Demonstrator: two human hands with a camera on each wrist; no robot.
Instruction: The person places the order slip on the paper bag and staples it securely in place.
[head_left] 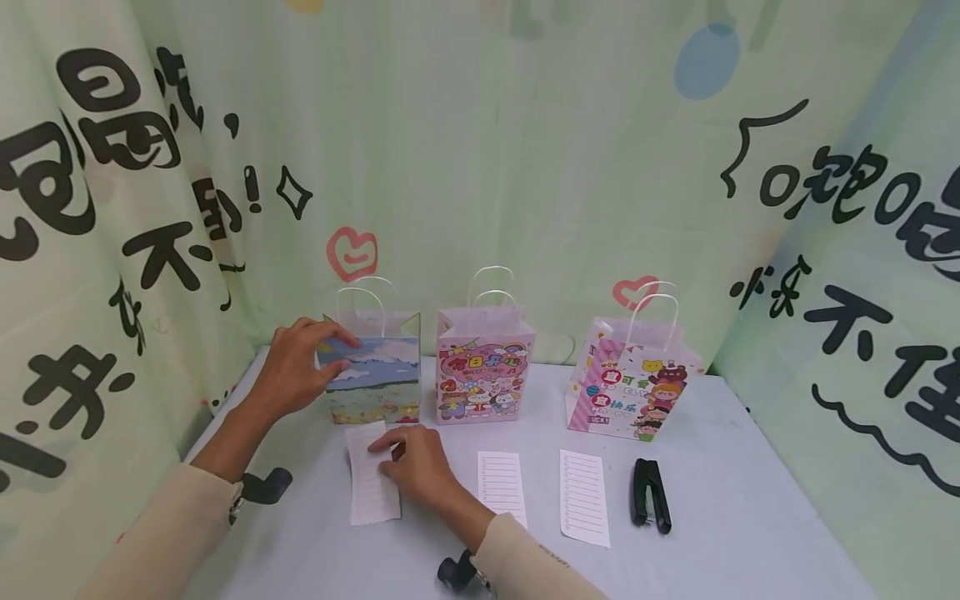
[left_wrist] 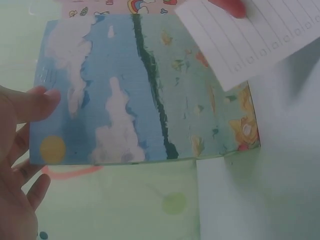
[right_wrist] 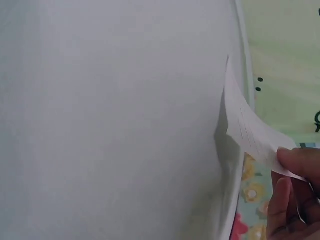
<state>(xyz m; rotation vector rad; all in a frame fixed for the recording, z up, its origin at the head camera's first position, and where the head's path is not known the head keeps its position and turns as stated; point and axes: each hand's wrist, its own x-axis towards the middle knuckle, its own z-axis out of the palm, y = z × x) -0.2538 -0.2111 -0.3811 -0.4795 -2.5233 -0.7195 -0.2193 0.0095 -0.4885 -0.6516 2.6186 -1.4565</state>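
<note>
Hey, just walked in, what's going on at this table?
A person's right hand pinches a lined paper slip in front of a landscape-print gift bag, while the left hand holds that bag near its top. Two more lined slips and a black stapler lie on the table. Two other gift bags stand behind.

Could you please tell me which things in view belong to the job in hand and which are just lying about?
In hand:
left bag, held by the left hand
left slip, pinched by the right hand

Untouched, though perhaps meant for the same job:
middle bag
right bag
middle slip
right slip
stapler
</note>
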